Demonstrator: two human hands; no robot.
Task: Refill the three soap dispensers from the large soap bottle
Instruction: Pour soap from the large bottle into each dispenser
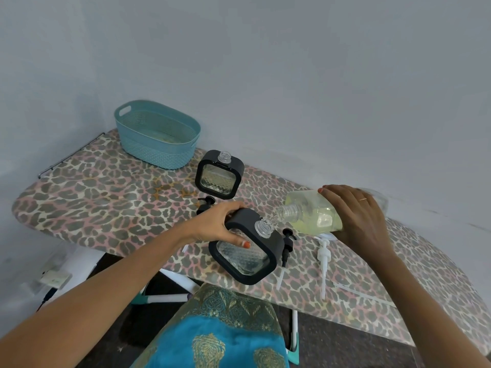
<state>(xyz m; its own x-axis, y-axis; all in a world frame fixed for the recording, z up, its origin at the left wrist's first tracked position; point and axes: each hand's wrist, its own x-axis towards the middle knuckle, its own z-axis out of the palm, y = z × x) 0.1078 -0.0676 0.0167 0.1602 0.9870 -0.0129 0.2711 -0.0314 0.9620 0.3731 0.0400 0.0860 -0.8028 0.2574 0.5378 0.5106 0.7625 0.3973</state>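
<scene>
Leopard-print ironing board [93, 197] by pale wall [292, 75], left hand [215, 224] gripping square black-framed glass dispenser [247, 256], right hand [356, 216] clasping tilted clear bottle [305, 205], yellowish soap [318, 224] inside.

Large soap bottle [310, 216]: clear, glossy plastic. Near dispenser [247, 261]: matt black frame, clear faceted body. Basket [156, 152]: teal plastic, woven texture. Board cover [106, 187]: matt printed cloth. White pump [323, 257]: smooth plastic.

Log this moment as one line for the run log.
step: pour | left hand: grips near dispenser, tilted | right hand: tips large soap bottle, mouth at its neck | far dispenser: uncapped, upright
</scene>
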